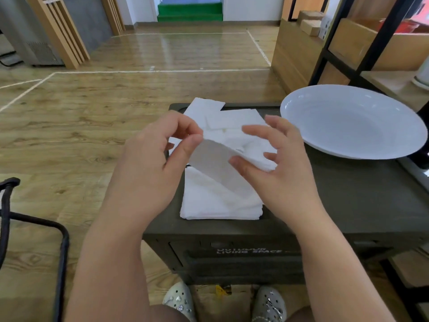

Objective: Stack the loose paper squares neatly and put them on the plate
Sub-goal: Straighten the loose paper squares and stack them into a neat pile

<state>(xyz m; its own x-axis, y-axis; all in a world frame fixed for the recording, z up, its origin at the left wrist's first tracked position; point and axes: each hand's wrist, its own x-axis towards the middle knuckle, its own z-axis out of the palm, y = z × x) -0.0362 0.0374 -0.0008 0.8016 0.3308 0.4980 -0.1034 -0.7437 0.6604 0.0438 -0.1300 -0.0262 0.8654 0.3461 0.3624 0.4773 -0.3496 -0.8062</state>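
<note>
A small bundle of white paper squares is lifted and tilted above the dark box top. My left hand pinches its left edge between thumb and fingers. My right hand grips its right side, thumb under and fingers over. Below the bundle a thicker stack of white squares lies flat on the box. Several loose squares lie spread behind my hands at the box's far edge. The white plate stands at the right of the box and holds nothing.
The dark green box serves as the work surface, with wooden floor to its left. A black metal frame stands at the lower left. A black shelf rack with cartons rises behind the plate. My feet in shoes show below.
</note>
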